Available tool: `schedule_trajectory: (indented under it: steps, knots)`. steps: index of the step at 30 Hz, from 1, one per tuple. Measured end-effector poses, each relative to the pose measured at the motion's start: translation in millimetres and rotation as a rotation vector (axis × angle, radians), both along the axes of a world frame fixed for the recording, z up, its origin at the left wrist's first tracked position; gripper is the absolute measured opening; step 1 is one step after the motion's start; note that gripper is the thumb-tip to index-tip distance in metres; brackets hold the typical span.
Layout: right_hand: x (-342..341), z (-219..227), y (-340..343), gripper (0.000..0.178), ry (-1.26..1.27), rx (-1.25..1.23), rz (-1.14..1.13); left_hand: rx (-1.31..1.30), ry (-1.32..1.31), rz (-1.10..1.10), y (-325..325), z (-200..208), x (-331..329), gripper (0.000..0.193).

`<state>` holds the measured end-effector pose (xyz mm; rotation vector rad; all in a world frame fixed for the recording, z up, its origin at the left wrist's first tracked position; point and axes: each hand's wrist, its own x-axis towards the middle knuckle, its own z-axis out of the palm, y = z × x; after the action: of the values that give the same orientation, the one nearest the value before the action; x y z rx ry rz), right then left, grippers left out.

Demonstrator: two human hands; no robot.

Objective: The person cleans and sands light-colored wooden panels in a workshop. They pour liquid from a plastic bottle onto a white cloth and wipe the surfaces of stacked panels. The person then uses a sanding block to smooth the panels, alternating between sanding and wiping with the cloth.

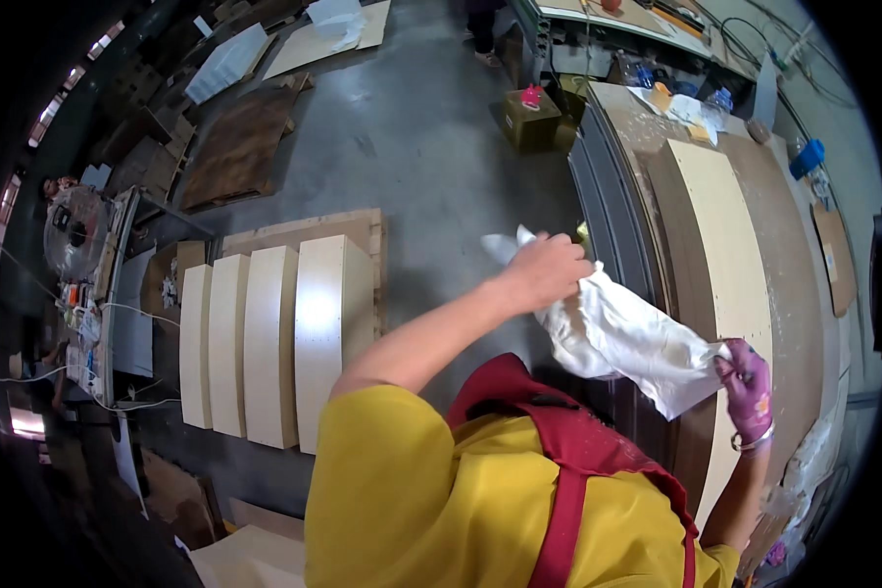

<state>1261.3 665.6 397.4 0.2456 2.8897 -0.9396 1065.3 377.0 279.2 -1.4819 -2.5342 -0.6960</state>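
Note:
A crumpled white cloth [627,328] is stretched between my two hands. My bare left hand [549,269] is closed around one end, and a loose tip of the cloth sticks out beyond the fingers. At the other end, my right hand [746,387], in a purple patterned glove, pinches a corner. The cloth hangs partly over the dark edge of the workbench. Under and beside my right hand lies a long pale wooden box-like piece [725,235] on the brown bench top [784,245].
Several similar pale wooden pieces [269,343] stand in a row on a pallet at the left. A fan [76,233] and a metal-framed table are farther left. An olive-coloured container [531,122] sits beside the bench. A person's legs [482,34] show at the far end.

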Motion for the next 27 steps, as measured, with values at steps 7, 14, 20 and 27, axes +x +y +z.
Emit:
schedule_trajectory:
  steps: [7,14,20,27]
  knots:
    - [-45,-49,-19,0.089,0.304,-0.625,-0.006,0.626,-0.567,-0.086,24,19,30,0.014]
    - [-8,-85,-19,0.03,0.104,-0.869,-0.25,0.49,-0.388,-0.353,50,42,36,0.015]
    - [7,-52,-38,0.02,0.002,-0.762,-0.478,0.092,-0.197,-0.224,42,6,-6,0.012]
    - [30,-96,-48,0.031,0.238,-0.419,-0.254,-0.272,-0.053,-0.476,47,-4,-30,0.008]
